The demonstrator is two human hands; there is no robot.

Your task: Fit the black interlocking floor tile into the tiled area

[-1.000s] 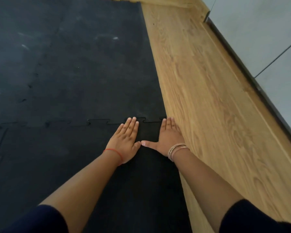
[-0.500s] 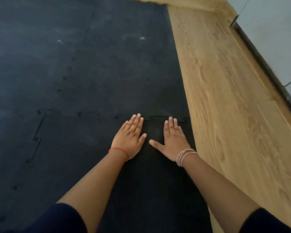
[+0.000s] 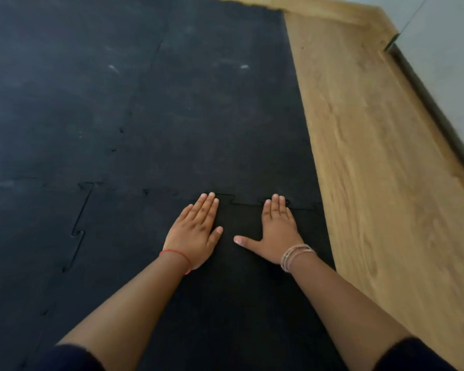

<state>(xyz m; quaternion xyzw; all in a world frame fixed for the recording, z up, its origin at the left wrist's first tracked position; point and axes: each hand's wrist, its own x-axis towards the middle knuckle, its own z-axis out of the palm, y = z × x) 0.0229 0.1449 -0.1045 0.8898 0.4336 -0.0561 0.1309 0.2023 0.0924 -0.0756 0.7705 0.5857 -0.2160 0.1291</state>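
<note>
The black interlocking floor tile [image 3: 236, 298] lies flat under my arms at the right edge of the tiled area [image 3: 150, 111]. Its toothed far edge [image 3: 245, 200] meets the tile beyond it, with dark gaps showing along the teeth. My left hand [image 3: 194, 232] lies palm down on the tile, fingers together, fingertips at that seam. To its right, my right hand [image 3: 277, 230] also lies flat, thumb spread out, fingertips on the seam. Neither hand grips anything.
A strip of bare wooden floor [image 3: 381, 167] runs along the right of the black tiles. Beyond it stands a pale wall with a dark base strip [image 3: 437, 108]. Another toothed seam [image 3: 78, 231] shows at the left of the tile.
My hands have slid a little apart along the seam, the right thumb no longer near the left hand. The view has swung left, so more of the tiled area shows.
</note>
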